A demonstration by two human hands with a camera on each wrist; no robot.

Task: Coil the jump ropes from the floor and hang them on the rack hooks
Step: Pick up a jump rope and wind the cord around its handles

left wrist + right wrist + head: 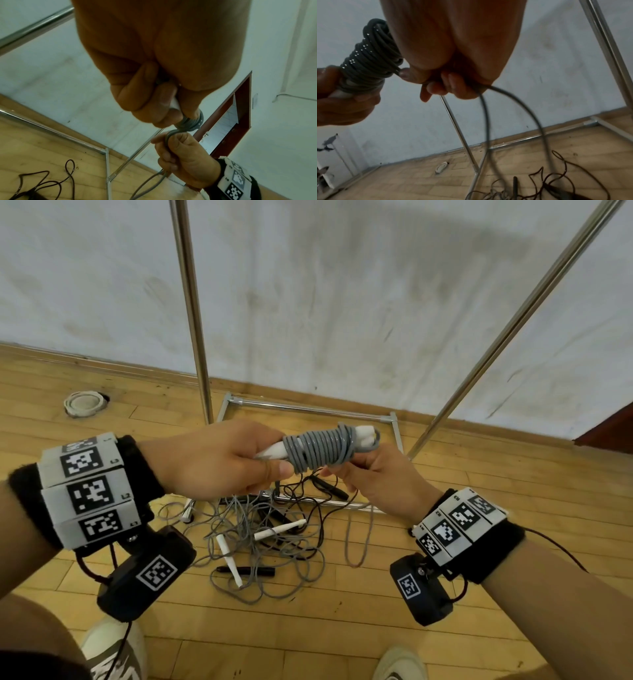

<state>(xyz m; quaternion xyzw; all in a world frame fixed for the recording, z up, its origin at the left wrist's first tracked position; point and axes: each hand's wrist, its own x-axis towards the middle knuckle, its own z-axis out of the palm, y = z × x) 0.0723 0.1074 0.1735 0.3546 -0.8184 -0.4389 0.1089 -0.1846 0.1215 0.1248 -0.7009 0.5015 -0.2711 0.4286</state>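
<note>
Wood plank floor (445, 628) fills the lower frame, scuffed white wall (342, 285) across the top. Chrome rack (191, 302): two uprights run from the top edge down to a base frame mid-frame. Tangle of jump ropes (267, 539) on the floor at lower centre, grey and dark cords, white and black handles mixed. Left hand (219, 460), centre-left, fingers wrapped round the white handles of a grey rope bundle (322, 450), cord wound tight around them. Right hand (376, 477), just right of it, fingers curled on the loose grey tail (488, 115), which hangs in a loop toward the floor.
</note>
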